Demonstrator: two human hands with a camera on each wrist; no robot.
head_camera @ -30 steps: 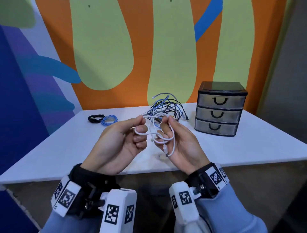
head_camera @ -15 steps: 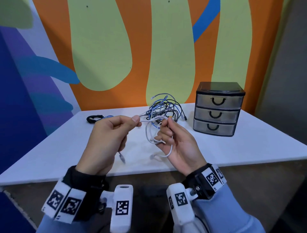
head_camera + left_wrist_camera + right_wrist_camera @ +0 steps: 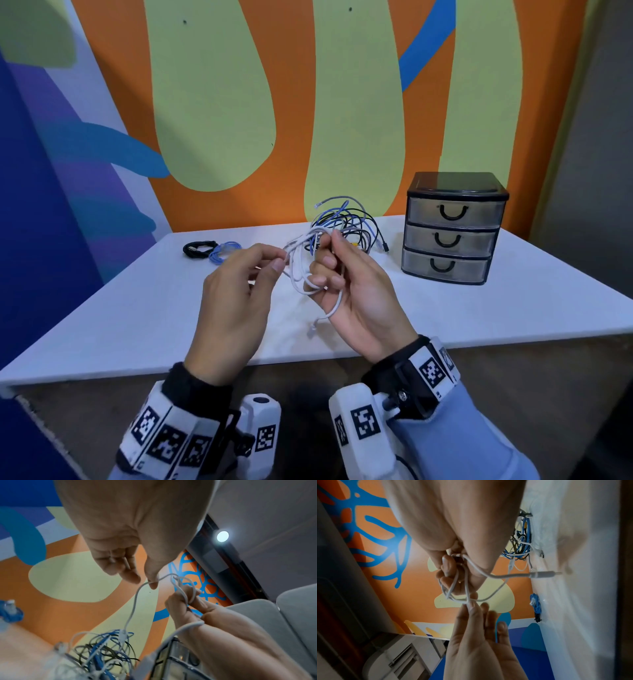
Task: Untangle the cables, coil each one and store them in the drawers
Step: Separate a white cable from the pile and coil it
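The white cable [image 3: 301,270] hangs in the air between both hands, above the near part of the white tabletop [image 3: 513,308]. The right hand [image 3: 356,291] has its fingers [image 3: 320,281] curled round several loose loops of it, with one plug end dangling below the palm. The left hand [image 3: 236,298] pinches a single strand between thumb and forefinger, just beside the right hand's loops; its other fingers [image 3: 120,566] lie loosely straight. From the pinch the strand runs back to the tangled cables [image 3: 346,226], a blue, black and grey heap lying on the tabletop behind the hands. How the white cable threads into that heap is hard to make out. A coiled black cable [image 3: 198,247] and a coiled blue cable [image 3: 224,251] lie touching at the far left. The three-drawer unit [image 3: 452,229] stands to the right with all drawers closed.
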